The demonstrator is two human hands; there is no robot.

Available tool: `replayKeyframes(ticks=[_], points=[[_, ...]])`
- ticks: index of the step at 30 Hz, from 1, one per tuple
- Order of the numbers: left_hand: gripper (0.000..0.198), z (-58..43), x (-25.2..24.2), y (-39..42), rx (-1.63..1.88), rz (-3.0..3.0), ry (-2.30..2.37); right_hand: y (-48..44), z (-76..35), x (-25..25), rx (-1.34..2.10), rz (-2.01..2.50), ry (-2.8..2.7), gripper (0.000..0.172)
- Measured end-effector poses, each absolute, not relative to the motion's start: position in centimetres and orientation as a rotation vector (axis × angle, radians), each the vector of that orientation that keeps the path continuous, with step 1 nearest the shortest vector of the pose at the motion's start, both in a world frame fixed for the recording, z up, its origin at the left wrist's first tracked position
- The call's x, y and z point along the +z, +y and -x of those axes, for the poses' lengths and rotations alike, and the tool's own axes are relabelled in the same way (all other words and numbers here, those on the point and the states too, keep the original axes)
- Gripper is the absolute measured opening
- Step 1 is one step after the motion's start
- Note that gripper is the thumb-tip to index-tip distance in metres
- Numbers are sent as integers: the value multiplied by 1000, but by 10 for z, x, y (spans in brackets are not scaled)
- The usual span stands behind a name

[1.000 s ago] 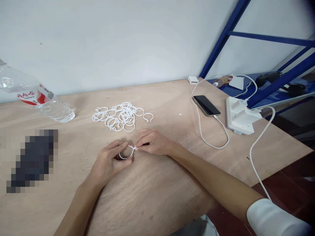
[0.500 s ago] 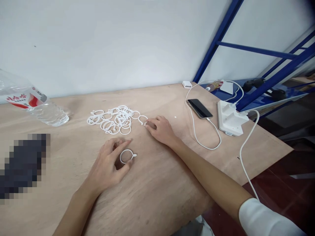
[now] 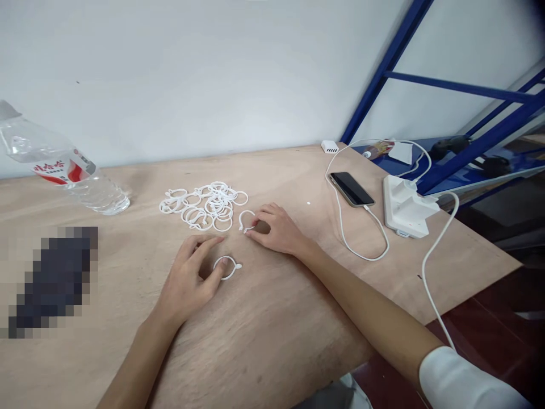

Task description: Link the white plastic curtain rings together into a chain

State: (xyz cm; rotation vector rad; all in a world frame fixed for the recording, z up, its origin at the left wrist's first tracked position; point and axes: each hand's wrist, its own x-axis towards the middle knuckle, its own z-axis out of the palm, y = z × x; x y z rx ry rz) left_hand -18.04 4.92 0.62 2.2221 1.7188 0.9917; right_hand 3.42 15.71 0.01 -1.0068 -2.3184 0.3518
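My left hand (image 3: 193, 272) rests on the wooden table with its fingers apart. Its thumb lies over a closed white plastic curtain ring (image 3: 230, 275) with a small knob at its right side. Thumb and fingertips of my right hand (image 3: 276, 228) are on a second ring (image 3: 240, 219), whose ends are parted at the near side; part of it is hidden by the fingers. Just left of that ring, a loose pile of several similar white rings (image 3: 204, 207) lies on the table.
A tilted water bottle (image 3: 76, 170) is at the left, behind a pixelated dark patch (image 3: 59, 278). To the right lie a phone (image 3: 352, 188) on a white cable, a white power strip (image 3: 406, 207) and a small white charger (image 3: 330, 147). A blue metal frame (image 3: 387, 68) rises beyond.
My right hand has drawn its ring toward me, away from the pile. My left thumb has moved over the near ring, where it was beside it before. The view has shifted slightly.
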Motion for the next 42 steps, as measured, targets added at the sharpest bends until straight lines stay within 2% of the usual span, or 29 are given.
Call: replayKeyframes(ticks=[5, 9, 13, 18, 24, 27, 31, 36, 42], points=[[40, 181, 5, 52, 1075, -2244, 1758, 145, -23, 4, 539, 803, -2286, 16], [55, 179, 11, 50, 1320, -2248, 1749, 121, -5, 12, 1060, 705, -2058, 17], [47, 176, 14, 47, 1491, -2313, 1625, 104, 6, 16, 1304, 651, -1986, 20], [54, 176, 9, 46, 1492, -2358, 1716, 102, 7, 13, 1363, 699, -1886, 23], [35, 173, 10, 47, 1525, -2391, 1728, 106, 7, 7, 1429, 705, -1898, 28], [27, 174, 12, 47, 1474, -2376, 1770, 108, 7, 6, 1378, 753, -1806, 22], [22, 176, 12, 47, 1418, -2388, 1760, 109, 6, 6, 1312, 784, -1765, 17], [15, 176, 13, 48, 1355, -2454, 1710, 111, 4, 7, 1350, 777, -1786, 23], [17, 178, 14, 48, 1307, -2454, 1673, 116, 4, 5, 1386, 684, -1799, 22]])
